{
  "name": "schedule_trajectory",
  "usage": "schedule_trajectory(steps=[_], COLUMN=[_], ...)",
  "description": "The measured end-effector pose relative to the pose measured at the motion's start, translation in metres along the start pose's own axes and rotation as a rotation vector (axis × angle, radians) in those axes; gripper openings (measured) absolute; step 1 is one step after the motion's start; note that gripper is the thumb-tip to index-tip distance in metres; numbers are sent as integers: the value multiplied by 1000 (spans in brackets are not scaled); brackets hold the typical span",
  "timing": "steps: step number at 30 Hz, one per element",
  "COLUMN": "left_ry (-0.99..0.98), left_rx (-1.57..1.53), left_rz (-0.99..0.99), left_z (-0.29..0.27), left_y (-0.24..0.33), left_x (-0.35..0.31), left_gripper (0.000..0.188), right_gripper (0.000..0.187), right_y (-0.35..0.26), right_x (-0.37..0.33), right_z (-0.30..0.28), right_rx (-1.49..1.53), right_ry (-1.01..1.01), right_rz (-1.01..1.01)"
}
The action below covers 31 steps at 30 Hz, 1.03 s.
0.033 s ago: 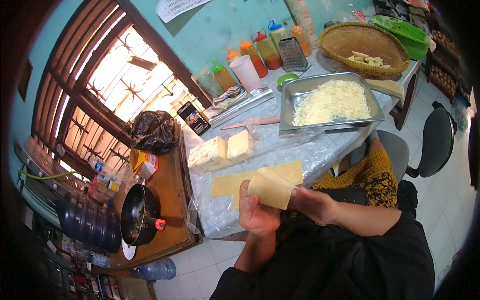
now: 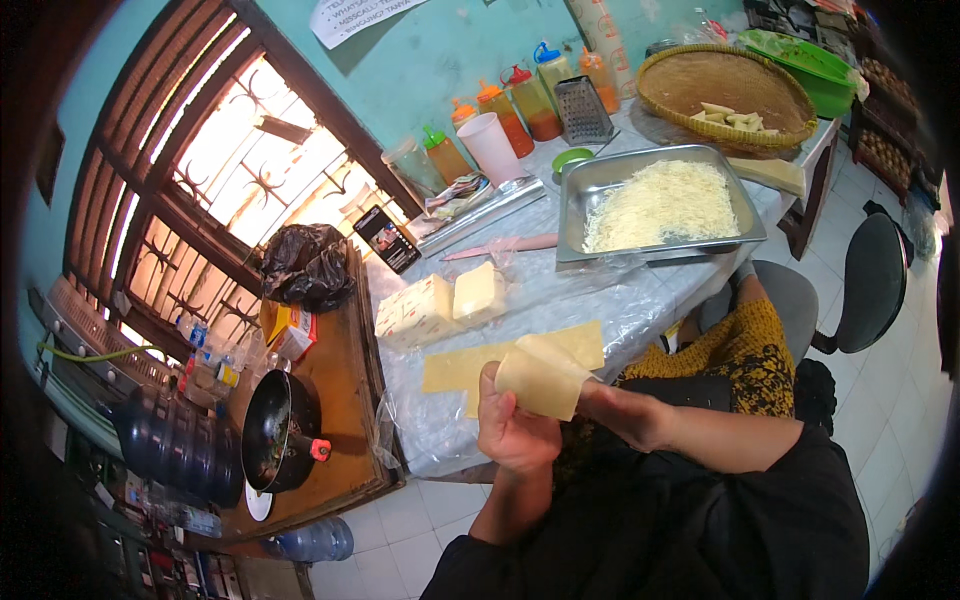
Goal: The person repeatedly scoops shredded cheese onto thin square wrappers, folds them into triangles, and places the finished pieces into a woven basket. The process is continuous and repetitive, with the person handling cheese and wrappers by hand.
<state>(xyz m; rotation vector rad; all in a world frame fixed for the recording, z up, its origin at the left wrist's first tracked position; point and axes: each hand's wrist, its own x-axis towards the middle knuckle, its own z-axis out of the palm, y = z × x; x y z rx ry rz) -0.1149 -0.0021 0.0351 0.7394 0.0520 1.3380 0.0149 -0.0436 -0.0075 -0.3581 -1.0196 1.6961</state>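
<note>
One folded pastry sheet [image 2: 540, 382] sits low in the centre of the view, held off the worktop [image 2: 600, 300] between both hands. The left hand [image 2: 513, 425] grips it from 7 o'clock, thumb up along its left edge and fingers closed behind it. The right hand [image 2: 628, 413] meets it from 3 o'clock, fingers pinched narrow on its right end.

Just past the sheet at 12 o'clock, one flat pastry sheet [image 2: 470, 362] lies on the plastic-covered worktop, partly hidden by the held one. Further at 11 o'clock stand two pale cheese blocks [image 2: 440, 305], side by side and touching, the left one in a wrapper.

At 1 o'clock from the hands rests one steel tray [image 2: 600, 180] with a heap of grated cheese [image 2: 660, 203] in it. Behind the tray at 12 o'clock stand one box grater [image 2: 583, 110], one small green bowl [image 2: 574, 158] and one white cup [image 2: 494, 146]. Along the wall runs a row of five sauce bottles [image 2: 530, 100], orange and brown with coloured caps. At 1 o'clock, far back, one round woven tray [image 2: 725, 95] carries a few pale rolls [image 2: 735, 117], too small to count; one green basin [image 2: 810, 65] lies behind it.

At 9 o'clock from the hands, on a lower wooden table [image 2: 345, 380], there are one black pan [image 2: 278, 428] and one black bag [image 2: 305, 262]. One large blue water jug [image 2: 165, 440] stands beyond the pan at 9 o'clock.
</note>
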Motion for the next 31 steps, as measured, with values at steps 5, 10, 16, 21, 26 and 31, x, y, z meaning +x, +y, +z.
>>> schedule_trajectory(steps=[5, 10, 16, 21, 26, 31], left_ry=[-63, -137, -273, -152, 90, 260], left_rx=[0, 169, -132, -268, -10, 253], left_rz=[-144, -190, -241, -192, -199, -251], left_z=[14, 21, 12, -2, -46, -107], left_y=[-9, -12, 15, 40, 50, 63], left_x=[0, -4, 16, 32, 61, 97], left_gripper=[17, 18, 19, 18, 20, 29], right_gripper=[75, 59, 52, 53, 52, 53], right_y=[-11, -40, -78, -120, -151, -166], right_x=[-16, -22, -45, -76, -107, -128], right_z=[7, 19, -5, -38, -65, -86], right_rx=[-59, 68, 307, 432, 403, 410], right_ry=[116, 358, 433, 314, 375, 493], right_rz=[-101, -53, -46, -269, -508, -562])
